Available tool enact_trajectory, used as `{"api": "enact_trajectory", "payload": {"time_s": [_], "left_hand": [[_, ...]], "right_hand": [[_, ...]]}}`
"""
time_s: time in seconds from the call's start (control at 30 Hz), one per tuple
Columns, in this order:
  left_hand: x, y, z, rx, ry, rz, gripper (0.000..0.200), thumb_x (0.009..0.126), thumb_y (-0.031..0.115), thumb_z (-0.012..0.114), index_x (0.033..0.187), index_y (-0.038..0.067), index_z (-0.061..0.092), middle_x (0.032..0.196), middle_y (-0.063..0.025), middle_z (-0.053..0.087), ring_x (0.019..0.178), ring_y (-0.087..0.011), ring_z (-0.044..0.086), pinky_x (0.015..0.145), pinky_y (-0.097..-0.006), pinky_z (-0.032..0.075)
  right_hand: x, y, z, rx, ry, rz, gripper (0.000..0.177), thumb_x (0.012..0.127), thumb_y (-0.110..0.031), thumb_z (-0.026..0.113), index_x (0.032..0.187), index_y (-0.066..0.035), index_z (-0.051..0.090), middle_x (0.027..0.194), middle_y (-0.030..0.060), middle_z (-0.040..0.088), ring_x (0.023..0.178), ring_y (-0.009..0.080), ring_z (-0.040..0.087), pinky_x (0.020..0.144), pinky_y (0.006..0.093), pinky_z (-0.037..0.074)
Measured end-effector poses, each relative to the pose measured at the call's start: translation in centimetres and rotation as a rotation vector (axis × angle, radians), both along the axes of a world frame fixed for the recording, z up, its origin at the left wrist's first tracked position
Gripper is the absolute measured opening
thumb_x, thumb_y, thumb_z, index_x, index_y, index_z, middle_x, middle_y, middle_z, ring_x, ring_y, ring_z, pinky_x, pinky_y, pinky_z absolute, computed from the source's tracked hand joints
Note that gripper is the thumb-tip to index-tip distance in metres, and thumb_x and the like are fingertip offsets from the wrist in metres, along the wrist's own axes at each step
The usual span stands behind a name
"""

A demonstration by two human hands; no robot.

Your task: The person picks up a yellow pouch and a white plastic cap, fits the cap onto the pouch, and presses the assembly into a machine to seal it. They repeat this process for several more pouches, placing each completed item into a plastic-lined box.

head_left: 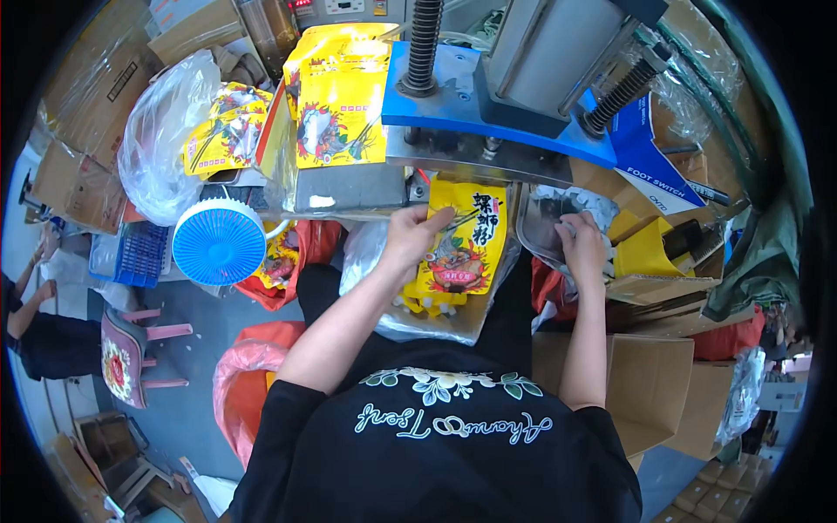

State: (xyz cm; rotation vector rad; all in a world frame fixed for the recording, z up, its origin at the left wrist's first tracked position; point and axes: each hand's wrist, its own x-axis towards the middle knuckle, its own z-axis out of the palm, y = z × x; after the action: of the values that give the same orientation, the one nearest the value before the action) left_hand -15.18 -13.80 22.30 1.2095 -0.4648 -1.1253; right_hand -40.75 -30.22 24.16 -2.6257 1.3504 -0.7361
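Observation:
My left hand [411, 237] pinches a yellow printed pouch [466, 248] with black Chinese characters and a food picture, at its left edge. The pouch stands upright in front of me, below the press. Under it, a plastic-lined box [471, 327] on my lap holds small yellow pieces. My right hand [582, 244] is at a clear plastic tub [534, 228] with dark and silvery contents I cannot make out. Its fingers are curled together; whatever lies between them is too small to name. Above both hands is a press with a blue plate [488, 122] and springs.
A stack of yellow pouches [340, 105] lies left of the press, more pouches [228, 131] beside a clear bag. A blue fan [220, 244] stands at the left. An open carton [649, 383] is at my right. Another person [57, 340] is at far left.

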Motion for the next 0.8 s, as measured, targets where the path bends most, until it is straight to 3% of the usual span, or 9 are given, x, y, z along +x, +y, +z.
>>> {"api": "enact_trajectory", "payload": {"time_s": [0.1,0.17,0.23,0.33,0.5,0.53,0.63,0.7,0.8], "left_hand": [[4.7,-0.4,0.4,-0.085,-0.542,0.082,0.019,0.091,0.016,0.066,0.100,0.000,0.072,0.086,-0.0057,0.073,0.072,-0.0076,0.061,0.070,-0.0252,0.050],[8.5,-0.5,1.4,0.002,-1.195,0.372,0.051,0.088,0.032,0.067,0.132,0.007,0.056,0.131,-0.0170,0.059,0.121,-0.0350,0.056,0.098,-0.0423,0.044],[11.2,0.6,-0.3,0.256,-1.660,0.311,0.070,0.086,0.046,0.067,0.143,0.012,0.045,0.148,-0.0154,0.042,0.139,-0.0294,0.037,0.113,-0.0484,0.026],[9.5,4.2,-0.8,0.275,-1.737,0.142,0.081,0.079,0.056,0.069,0.144,0.015,0.044,0.148,-0.0096,0.043,0.142,-0.0271,0.032,0.116,-0.0522,0.016],[9.0,7.3,0.0,0.140,-1.358,0.332,0.019,0.084,0.017,0.071,0.102,0.011,0.073,0.108,-0.0055,0.068,0.112,-0.0278,0.059,0.112,-0.0526,0.022],[8.9,7.1,0.2,0.051,-1.479,0.386,0.012,0.083,0.011,0.072,0.094,0.006,0.074,0.088,-0.0054,0.069,0.090,-0.0217,0.065,0.102,-0.0444,0.038],[5.5,7.1,1.7,0.008,-0.916,0.144,0.008,0.084,0.004,0.072,0.091,0.001,0.072,0.084,-0.0034,0.068,0.077,-0.0117,0.061,0.084,-0.0354,0.048],[3.3,6.8,0.6,-0.030,-0.613,0.086,0.008,0.085,0.004,0.073,0.091,-0.002,0.072,0.080,-0.0001,0.066,0.077,-0.0043,0.056,0.069,-0.0222,0.045],[1.4,6.9,-1.3,0.008,-0.697,-0.033,0.009,0.085,0.006,0.073,0.090,-0.001,0.073,0.081,-0.0010,0.065,0.079,-0.0059,0.057,0.071,-0.0232,0.045]], "right_hand": [[0.0,-0.6,-1.3,0.029,-0.177,0.006,0.017,0.086,-0.013,0.069,0.099,-0.003,0.069,0.099,0.0124,0.065,0.080,0.0309,0.066,0.074,0.0377,0.051],[0.3,-0.9,-1.6,0.153,-0.322,0.000,0.016,0.087,-0.011,0.068,0.101,-0.003,0.068,0.094,0.0110,0.064,0.075,0.0261,0.065,0.071,0.0346,0.051],[0.6,-0.5,-1.2,0.389,-0.464,-0.033,0.015,0.089,-0.010,0.067,0.102,-0.003,0.067,0.087,0.0090,0.063,0.071,0.0204,0.064,0.068,0.0309,0.051],[0.0,-1.2,-2.0,0.398,-0.609,0.037,0.018,0.090,-0.009,0.066,0.107,-0.003,0.065,0.087,0.0040,0.062,0.076,0.0108,0.060,0.071,0.0249,0.047],[0.8,0.2,-0.5,0.563,-0.745,0.155,0.018,0.090,-0.004,0.063,0.108,-0.003,0.064,0.096,0.0022,0.066,0.086,0.0078,0.058,0.080,0.0228,0.046],[1.4,0.7,0.2,0.571,-0.709,0.187,0.017,0.090,-0.003,0.064,0.106,-0.003,0.065,0.099,0.0017,0.066,0.089,0.0077,0.059,0.082,0.0228,0.046],[4.1,3.8,3.5,0.560,-0.614,0.242,0.018,0.086,-0.004,0.067,0.104,-0.003,0.067,0.095,0.0009,0.068,0.087,0.0083,0.060,0.080,0.0239,0.047],[5.7,5.3,4.9,0.556,-0.549,0.351,0.020,0.084,-0.006,0.069,0.104,-0.003,0.068,0.094,0.0030,0.070,0.086,0.0093,0.061,0.078,0.0256,0.048],[7.5,7.6,6.4,0.650,-0.415,0.476,0.017,0.085,-0.007,0.069,0.101,-0.001,0.070,0.097,0.0041,0.070,0.091,0.0090,0.061,0.083,0.0254,0.048]]}}
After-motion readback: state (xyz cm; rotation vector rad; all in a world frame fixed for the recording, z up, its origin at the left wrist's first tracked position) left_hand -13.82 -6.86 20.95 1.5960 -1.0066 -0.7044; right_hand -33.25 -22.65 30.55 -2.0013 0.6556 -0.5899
